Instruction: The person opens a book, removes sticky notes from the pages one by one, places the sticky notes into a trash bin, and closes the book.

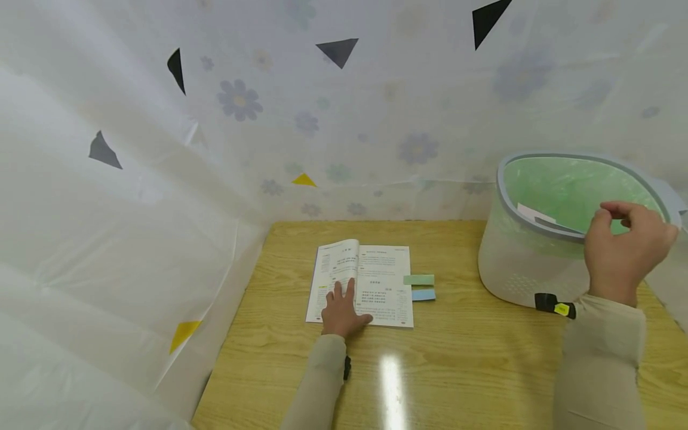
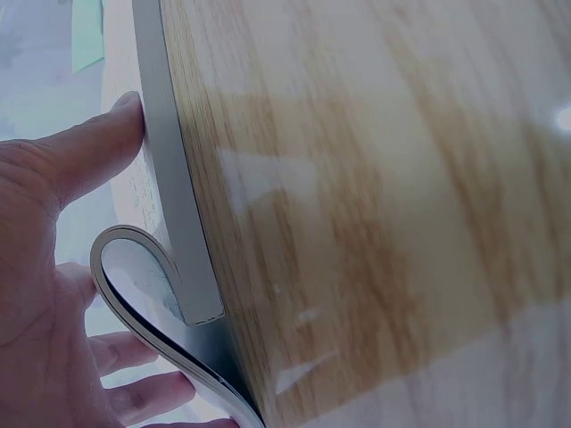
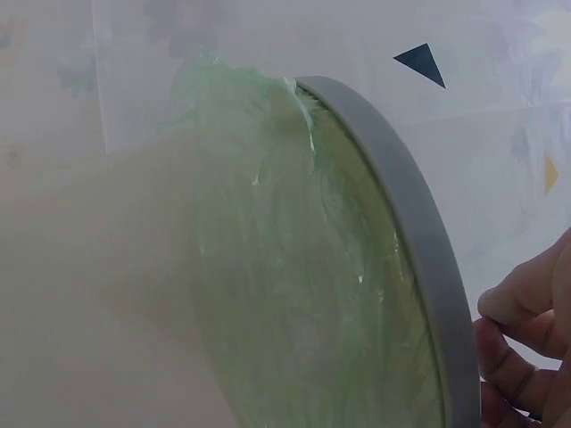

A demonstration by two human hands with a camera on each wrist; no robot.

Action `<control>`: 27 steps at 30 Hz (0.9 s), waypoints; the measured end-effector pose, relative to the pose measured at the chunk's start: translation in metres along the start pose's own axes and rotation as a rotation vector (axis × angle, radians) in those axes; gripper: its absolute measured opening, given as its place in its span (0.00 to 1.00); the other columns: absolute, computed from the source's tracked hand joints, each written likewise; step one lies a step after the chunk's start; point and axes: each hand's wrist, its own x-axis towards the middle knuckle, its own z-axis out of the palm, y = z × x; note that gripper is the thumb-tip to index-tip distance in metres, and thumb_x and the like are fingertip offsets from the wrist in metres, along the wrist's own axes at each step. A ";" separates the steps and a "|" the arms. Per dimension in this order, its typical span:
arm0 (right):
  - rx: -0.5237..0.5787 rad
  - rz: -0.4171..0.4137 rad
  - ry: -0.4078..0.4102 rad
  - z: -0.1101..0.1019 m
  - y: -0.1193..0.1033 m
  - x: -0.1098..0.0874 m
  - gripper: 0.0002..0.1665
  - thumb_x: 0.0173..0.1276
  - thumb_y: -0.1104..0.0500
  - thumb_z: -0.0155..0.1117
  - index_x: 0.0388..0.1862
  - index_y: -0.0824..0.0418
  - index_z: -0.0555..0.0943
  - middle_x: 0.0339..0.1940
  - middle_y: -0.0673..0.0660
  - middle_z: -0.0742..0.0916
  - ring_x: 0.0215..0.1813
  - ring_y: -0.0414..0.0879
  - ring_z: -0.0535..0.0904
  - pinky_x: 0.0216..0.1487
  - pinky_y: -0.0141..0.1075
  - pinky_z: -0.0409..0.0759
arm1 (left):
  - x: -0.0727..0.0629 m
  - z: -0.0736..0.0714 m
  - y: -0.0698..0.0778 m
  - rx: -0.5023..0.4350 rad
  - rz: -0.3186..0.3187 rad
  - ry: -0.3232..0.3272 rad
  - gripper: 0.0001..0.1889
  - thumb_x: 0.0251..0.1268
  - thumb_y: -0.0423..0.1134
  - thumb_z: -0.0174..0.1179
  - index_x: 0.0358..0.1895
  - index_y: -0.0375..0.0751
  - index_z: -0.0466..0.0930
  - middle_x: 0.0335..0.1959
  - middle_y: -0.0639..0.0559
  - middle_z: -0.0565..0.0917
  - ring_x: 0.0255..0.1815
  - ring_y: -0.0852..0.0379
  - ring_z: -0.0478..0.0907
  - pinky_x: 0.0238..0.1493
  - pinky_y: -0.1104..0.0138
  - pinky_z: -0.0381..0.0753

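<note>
An open book (image 1: 384, 286) lies on the table with printed pages showing and its left-side pages curling over. My left hand (image 1: 343, 313) rests on it, fingers spread over the curled pages (image 2: 134, 294) and thumb on the right-hand page. A green tab (image 1: 419, 279) and a blue tab (image 1: 423, 295) stick out from the book's right edge. Over the near rim of a whitish bin (image 1: 516, 263) is my right hand (image 1: 626, 248), thumb and forefinger tips together; nothing shows between them. A pale paper strip (image 1: 534, 213) lies inside, along the rim.
A green plastic liner (image 3: 277, 241) lines the bin, under its grey-blue rim (image 3: 401, 196). The wooden table (image 1: 457, 358) runs back to a flower-patterned sheet (image 1: 376, 119) with black and yellow triangles. Another plastic sheet (image 1: 107, 239) hangs along the left side.
</note>
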 end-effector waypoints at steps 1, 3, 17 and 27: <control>0.006 0.004 0.006 0.000 -0.001 -0.001 0.22 0.78 0.55 0.48 0.48 0.68 0.85 0.35 0.23 0.63 0.41 0.21 0.58 0.82 0.38 0.43 | 0.000 0.000 0.000 -0.001 0.000 0.000 0.56 0.49 0.60 0.73 0.80 0.55 0.51 0.80 0.38 0.53 0.76 0.33 0.58 0.57 0.39 0.76; 0.020 0.022 0.029 -0.001 -0.004 -0.001 0.22 0.78 0.53 0.48 0.47 0.66 0.86 0.34 0.20 0.62 0.43 0.24 0.65 0.82 0.36 0.43 | 0.000 0.000 0.000 0.001 -0.002 0.000 0.56 0.49 0.60 0.73 0.80 0.55 0.51 0.80 0.38 0.53 0.76 0.33 0.58 0.57 0.39 0.76; 0.225 -0.072 0.242 -0.018 -0.046 -0.024 0.15 0.73 0.56 0.53 0.39 0.59 0.88 0.35 0.19 0.70 0.44 0.18 0.63 0.69 0.32 0.61 | 0.000 -0.001 0.000 -0.010 0.006 0.011 0.55 0.49 0.60 0.73 0.80 0.54 0.52 0.80 0.37 0.54 0.75 0.33 0.59 0.56 0.39 0.77; 0.444 -0.163 0.311 -0.016 -0.073 -0.048 0.17 0.62 0.62 0.56 0.29 0.77 0.84 0.33 0.28 0.81 0.41 0.23 0.72 0.60 0.33 0.67 | 0.000 0.002 0.000 -0.001 -0.001 -0.004 0.56 0.48 0.61 0.73 0.80 0.56 0.51 0.81 0.39 0.52 0.75 0.34 0.59 0.55 0.40 0.77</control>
